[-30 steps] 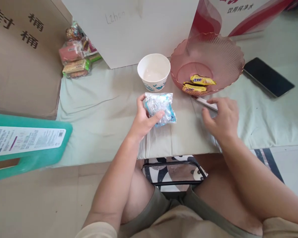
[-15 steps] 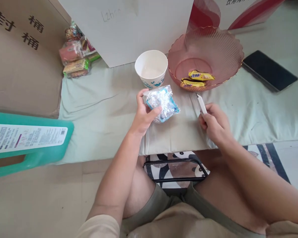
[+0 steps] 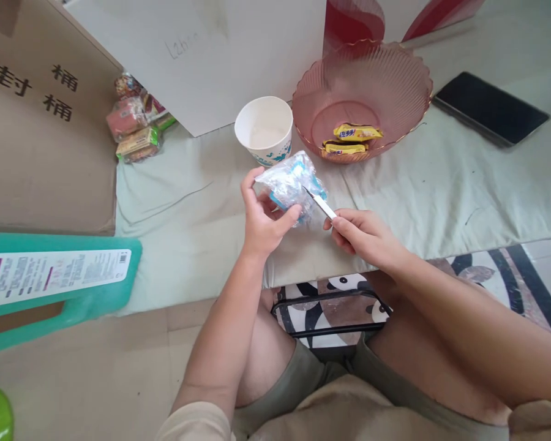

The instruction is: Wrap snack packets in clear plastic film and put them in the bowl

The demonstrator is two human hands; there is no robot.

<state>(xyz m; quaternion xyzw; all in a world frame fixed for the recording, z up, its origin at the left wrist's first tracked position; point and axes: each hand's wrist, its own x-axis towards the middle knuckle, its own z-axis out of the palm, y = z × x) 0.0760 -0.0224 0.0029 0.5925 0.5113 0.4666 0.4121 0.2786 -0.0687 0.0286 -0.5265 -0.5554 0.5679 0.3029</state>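
My left hand (image 3: 267, 217) is closed around a clear plastic-wrapped package (image 3: 288, 184) with blue patches, thumb on its near side. What lies inside the wrap cannot be made out. In my right hand (image 3: 360, 236) is a white-handled utility knife (image 3: 322, 206), its dark blade pointing up and left, with the tip at the package's wrap. Whether the tip has pierced it I cannot tell. Just behind the package stands a white paper cup (image 3: 264, 125) with blue print. A pink scalloped bowl (image 3: 395, 92) to its right holds two yellow snack packets (image 3: 356, 133).
A black phone (image 3: 491, 107) lies at the right on the pale cloth (image 3: 179, 245). White box (image 3: 239, 55) and cardboard box (image 3: 41, 165) stand behind and left. Wrapped snacks (image 3: 138, 144) sit between them. A green jug (image 3: 96, 300) is at the left edge.
My right hand has moved left, bringing the knife from beside the package to its wrap. My left hand still holds the package, now tilted differently. The view has shifted slightly.
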